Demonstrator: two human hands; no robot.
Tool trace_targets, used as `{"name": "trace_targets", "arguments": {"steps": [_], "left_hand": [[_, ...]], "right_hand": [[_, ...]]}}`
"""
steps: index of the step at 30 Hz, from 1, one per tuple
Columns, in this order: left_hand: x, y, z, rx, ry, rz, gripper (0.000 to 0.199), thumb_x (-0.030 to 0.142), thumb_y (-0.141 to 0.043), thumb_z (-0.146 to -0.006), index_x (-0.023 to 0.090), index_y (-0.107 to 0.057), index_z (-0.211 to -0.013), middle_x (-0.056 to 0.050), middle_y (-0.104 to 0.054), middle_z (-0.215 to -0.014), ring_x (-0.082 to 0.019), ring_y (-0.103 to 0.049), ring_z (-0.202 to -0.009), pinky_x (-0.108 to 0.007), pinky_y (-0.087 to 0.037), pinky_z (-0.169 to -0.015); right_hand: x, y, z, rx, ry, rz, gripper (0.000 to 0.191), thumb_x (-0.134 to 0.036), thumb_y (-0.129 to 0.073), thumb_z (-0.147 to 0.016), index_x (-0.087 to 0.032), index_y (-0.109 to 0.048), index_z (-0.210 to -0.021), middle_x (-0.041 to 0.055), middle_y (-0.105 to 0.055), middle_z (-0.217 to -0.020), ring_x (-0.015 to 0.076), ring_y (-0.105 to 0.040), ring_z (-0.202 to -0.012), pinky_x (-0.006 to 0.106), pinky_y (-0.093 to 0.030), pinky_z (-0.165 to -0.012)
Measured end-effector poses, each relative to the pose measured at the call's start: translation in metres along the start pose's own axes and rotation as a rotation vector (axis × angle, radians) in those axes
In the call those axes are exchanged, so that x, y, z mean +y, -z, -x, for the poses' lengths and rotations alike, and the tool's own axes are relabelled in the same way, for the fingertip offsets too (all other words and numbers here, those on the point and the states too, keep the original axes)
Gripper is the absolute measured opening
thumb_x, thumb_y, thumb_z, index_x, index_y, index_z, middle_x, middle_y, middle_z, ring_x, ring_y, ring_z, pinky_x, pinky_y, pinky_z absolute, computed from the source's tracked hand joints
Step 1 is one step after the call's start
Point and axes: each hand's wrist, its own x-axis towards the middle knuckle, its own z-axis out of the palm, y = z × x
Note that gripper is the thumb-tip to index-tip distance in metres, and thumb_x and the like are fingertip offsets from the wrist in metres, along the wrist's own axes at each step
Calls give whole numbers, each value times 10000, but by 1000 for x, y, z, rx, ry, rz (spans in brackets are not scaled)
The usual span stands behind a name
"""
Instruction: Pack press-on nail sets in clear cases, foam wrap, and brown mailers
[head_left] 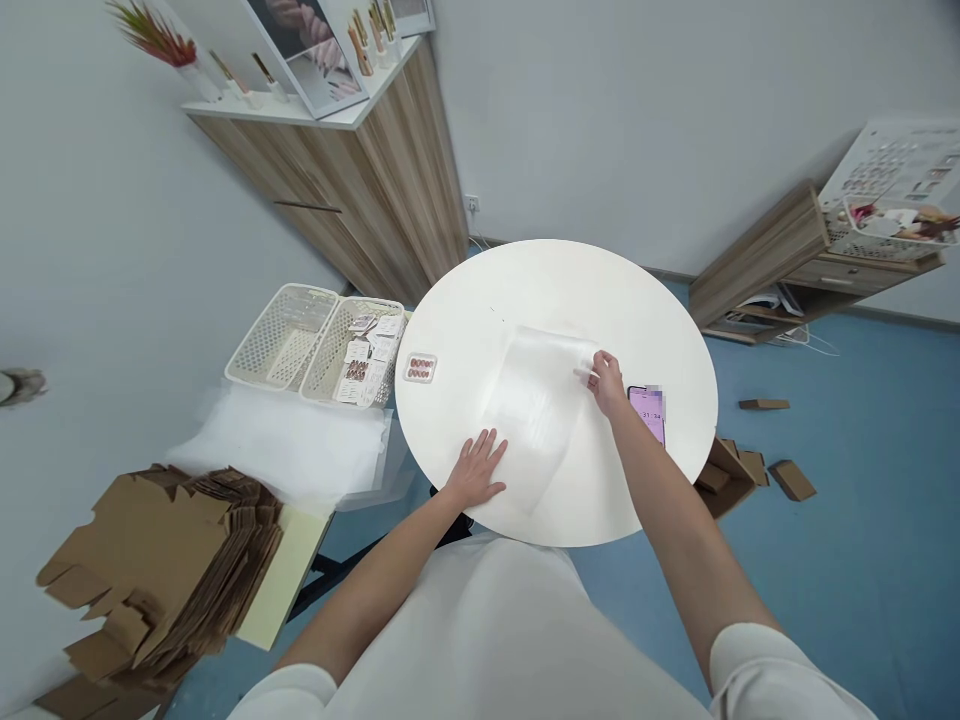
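Observation:
A translucent plastic sheet (pixel 536 400) lies on the white round table (pixel 555 280), roughly in front of me. My right hand (pixel 606 380) pinches this sheet near its upper right corner. Flat on the table, my left hand (pixel 476 470) has its fingers spread, at the sheet's lower left edge. Whether its fingertips touch the sheet is hard to tell. Near the table's left rim is a small clear case (pixel 421 368) with rows of reddish-brown pieces, which look like press-on nails. A phone (pixel 647 412) with a lit purple screen lies by my right forearm.
Left of the table stand two white baskets (pixel 259 335), one with cards and packs (pixel 364 360). Below them are a stack of translucent sheets (pixel 292 445) and flattened cardboard boxes (pixel 165 560). A carton (pixel 724 475) and small brown boxes (pixel 792 480) are on the floor at right.

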Motion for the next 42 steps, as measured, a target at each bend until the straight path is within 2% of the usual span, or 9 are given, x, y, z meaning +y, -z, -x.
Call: {"name": "trace_targets", "arguments": {"steps": [6,10,13,17,22,27,31,34,42], "left_hand": [[-2,-4,5,-33,-23,5,703,444,-500,-759,255,-197,-1364,-83,-66,-1463,-287,-21,-1331,-459,-64,-1039],[0,-5,5,-18,1,-7,706,435,-518,-742,256,-220,-1357,-90,-74,-1462,-295,-21,-1330,-483,-51,-1029],[2,-5,5,-15,16,-6,701,438,-507,-739,249,-228,-1354,-99,-77,-1460,-302,-22,-1329,-494,-52,-1021],[4,-3,3,-25,29,7,723,443,-515,-720,243,-230,-1353,-102,-80,-1459,-314,-42,-1324,-485,-73,-1017],[8,-1,0,-19,60,12,771,410,-566,-666,229,-247,-1344,-114,-81,-1457,-334,-57,-1316,-485,-91,-1009],[10,-1,-2,-35,115,18,824,401,-590,-635,242,-215,-1352,-119,-53,-1458,-348,-63,-1309,-511,-86,-996],[15,0,-7,-30,154,26,855,424,-593,-626,240,-192,-1358,-135,-40,-1456,-347,-47,-1311,-535,-57,-990],[18,1,-12,-31,163,44,891,438,-606,-609,220,-181,-1362,-153,-29,-1453,-348,-43,-1311,-533,-61,-990],[15,-2,-3,-113,124,14,947,462,-619,-590,226,-133,-1368,-138,22,-1457,-361,-15,-1310,-530,-62,-995]], "right_hand": [[-49,-15,-24,-141,-16,222,470,-371,-649,-651,-193,-546,-1073,63,-600,-897,117,-562,-579,319,-492,-594],[-67,-28,-6,-159,436,393,326,-376,-596,-698,-192,-622,-966,41,-604,-848,153,-560,-734,353,-466,-721],[-54,-28,9,-117,587,449,343,-411,-510,-754,-214,-595,-1022,60,-564,-1065,192,-522,-945,373,-421,-844],[-19,-8,9,35,369,684,619,-410,-564,-695,-214,-395,-1258,112,-326,-1341,284,-326,-1210,463,-314,-957],[16,10,28,212,416,758,670,-410,-473,-755,-205,-218,-1338,108,-124,-1430,273,-109,-1313,482,-184,-1029],[64,-6,99,133,251,747,758,-500,-462,-740,-185,-155,-1357,142,-189,-1407,285,-151,-1304,469,-213,-1022],[98,-17,147,-25,401,997,790,-496,-489,-727,-219,-126,-1371,100,-41,-1459,306,-53,-1324,494,-178,-1020],[102,-11,154,-158,454,1219,708,-432,-502,-739,-252,-204,-1355,72,-7,-1468,308,9,-1328,516,-101,-1021],[72,-2,142,-140,475,1418,835,-587,-483,-699,-219,-154,-1372,100,44,-1464,326,80,-1319,558,-15,-996]]}}
